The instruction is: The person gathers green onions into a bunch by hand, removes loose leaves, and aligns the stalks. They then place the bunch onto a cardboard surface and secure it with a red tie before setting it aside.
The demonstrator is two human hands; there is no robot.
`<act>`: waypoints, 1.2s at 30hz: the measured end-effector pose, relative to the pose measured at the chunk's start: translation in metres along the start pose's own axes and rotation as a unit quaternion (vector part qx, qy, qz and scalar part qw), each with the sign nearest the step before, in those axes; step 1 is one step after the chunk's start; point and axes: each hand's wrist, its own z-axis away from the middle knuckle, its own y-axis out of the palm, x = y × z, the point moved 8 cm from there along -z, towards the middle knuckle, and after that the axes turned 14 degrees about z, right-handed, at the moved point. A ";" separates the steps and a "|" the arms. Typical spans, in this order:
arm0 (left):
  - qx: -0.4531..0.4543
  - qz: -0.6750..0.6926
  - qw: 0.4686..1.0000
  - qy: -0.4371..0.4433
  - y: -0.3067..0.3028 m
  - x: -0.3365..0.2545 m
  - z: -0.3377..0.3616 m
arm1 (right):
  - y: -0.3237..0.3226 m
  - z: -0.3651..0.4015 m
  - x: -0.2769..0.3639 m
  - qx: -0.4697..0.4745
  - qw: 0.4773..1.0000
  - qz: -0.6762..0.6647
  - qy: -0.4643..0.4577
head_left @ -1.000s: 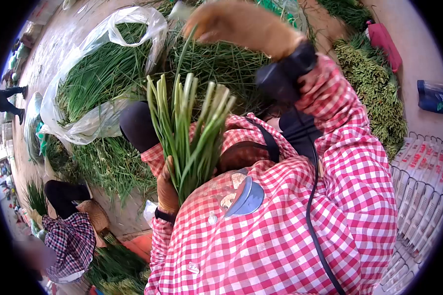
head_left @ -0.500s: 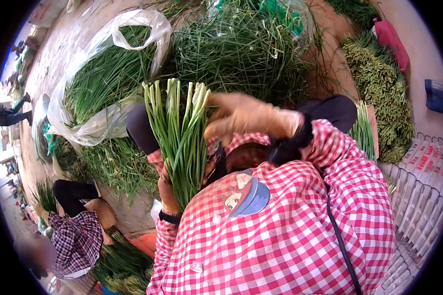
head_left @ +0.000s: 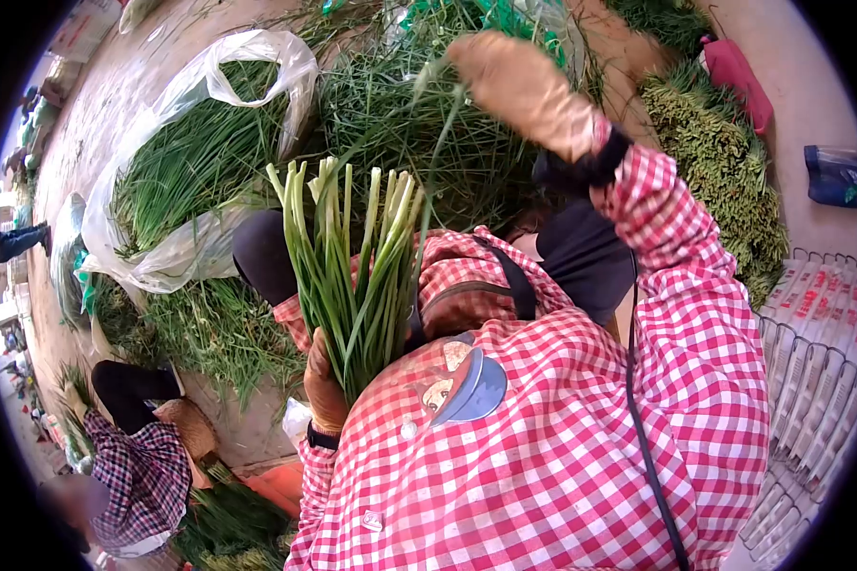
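Note:
My left hand (head_left: 325, 390), in a tan glove, is wrapped round the lower part of a bunch of green stalks (head_left: 357, 285). Their pale ends point up and away from me. Farther out, my right hand (head_left: 509, 86), gloved as well, is raised over a heap of loose green leaves (head_left: 400, 124). Its fingers are pressed together on a thin green strand (head_left: 440, 138), which hangs down towards the right side of the bunch.
An open clear plastic bag (head_left: 167, 124) of green stalks lies at the upper left. Stacked bundles (head_left: 709, 162) stand at the right, above metal racks (head_left: 819, 371). A co-worker in a checked shirt (head_left: 148, 481) sits at the lower left.
My right hand has moved up and away from the bunch, drawing a thin strand with it. The bunch in my left hand has shifted slightly to the right.

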 end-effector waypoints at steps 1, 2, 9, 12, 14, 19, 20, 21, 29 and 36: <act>0.021 0.028 0.999 -0.018 0.011 0.003 -0.001 | -0.006 -0.011 -0.016 -0.002 0.996 0.080 0.037; 0.036 0.040 0.998 -0.023 0.018 0.005 -0.004 | -0.008 -0.019 -0.031 0.014 0.988 0.118 0.099; 0.030 0.042 0.998 -0.044 0.016 0.007 -0.008 | 0.016 0.022 0.087 0.336 0.882 -0.331 0.005; 0.008 0.028 0.999 -0.039 0.006 0.005 -0.005 | -0.013 0.024 0.096 0.156 0.969 -0.142 -0.125; -0.010 0.017 0.999 -0.035 -0.004 0.003 -0.004 | 0.002 0.037 0.119 0.183 0.944 0.133 -0.239; -0.039 -0.008 0.999 -0.028 -0.021 0.006 0.002 | -0.016 0.042 0.103 0.350 0.921 0.005 -0.169; -0.039 -0.008 0.999 -0.031 -0.020 0.008 0.003 | -0.020 0.045 0.089 0.317 0.938 -0.002 -0.137; -0.034 -0.007 0.999 -0.034 -0.018 0.010 0.002 | -0.021 0.043 0.077 0.304 0.939 -0.104 -0.123; -0.010 0.006 0.999 -0.042 0.007 0.017 -0.002 | -0.100 0.010 0.002 -0.012 0.945 -0.326 -0.007; -0.084 -0.043 0.995 0.007 -0.023 0.004 0.010 | -0.019 0.051 0.100 0.116 0.948 -0.135 -0.264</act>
